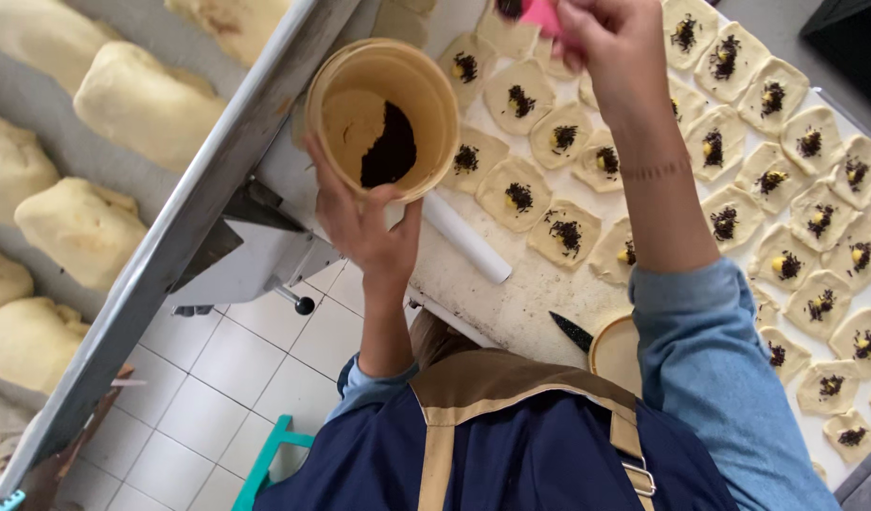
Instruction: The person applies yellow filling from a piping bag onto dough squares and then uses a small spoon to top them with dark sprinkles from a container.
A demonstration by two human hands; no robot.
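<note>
Our left hand (364,222) grips the round tan plastic tub (383,118) beside the dough squares (520,194), while our right hand (610,43) pinches a pink scoop (541,16) above them.

Right hand (610,38) up at twelve o'clock, fingertips and the pink thing (543,16) they pinch cut off by the top edge. Knife (573,331) at five o'clock: handle hidden under the sleeve. Dough squares (870,208) at three o'clock run off frame.
</note>
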